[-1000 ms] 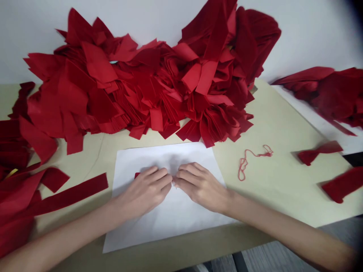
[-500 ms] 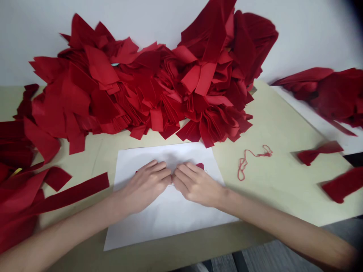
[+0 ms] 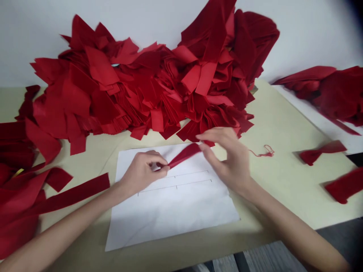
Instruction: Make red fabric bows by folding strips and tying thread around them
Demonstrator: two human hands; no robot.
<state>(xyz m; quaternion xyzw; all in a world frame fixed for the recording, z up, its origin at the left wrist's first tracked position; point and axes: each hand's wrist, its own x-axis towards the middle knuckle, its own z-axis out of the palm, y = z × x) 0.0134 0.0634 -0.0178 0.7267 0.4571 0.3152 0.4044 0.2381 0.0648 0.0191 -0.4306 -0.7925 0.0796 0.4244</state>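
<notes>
A red fabric strip (image 3: 184, 155) is lifted above a white paper sheet (image 3: 172, 211) that has a drawn rectangle outline. My left hand (image 3: 143, 172) pinches the strip's gathered end with closed fingers. My right hand (image 3: 229, 158) grips the strip's other end between thumb and fingertips, raised a little off the sheet. The strip runs slanting up from left to right between the two hands.
A large heap of red fabric pieces (image 3: 153, 79) fills the back of the beige table (image 3: 283, 181). More red strips (image 3: 56, 196) lie at the left. A loose red thread (image 3: 265, 152) and finished red bows (image 3: 321, 151) lie to the right, with another red pile (image 3: 329, 90) behind.
Both hands lay flat and together on the sheet over the fabric. Now they have lifted and drawn apart, the right moving up and right, and the drawn outline on the paper shows.
</notes>
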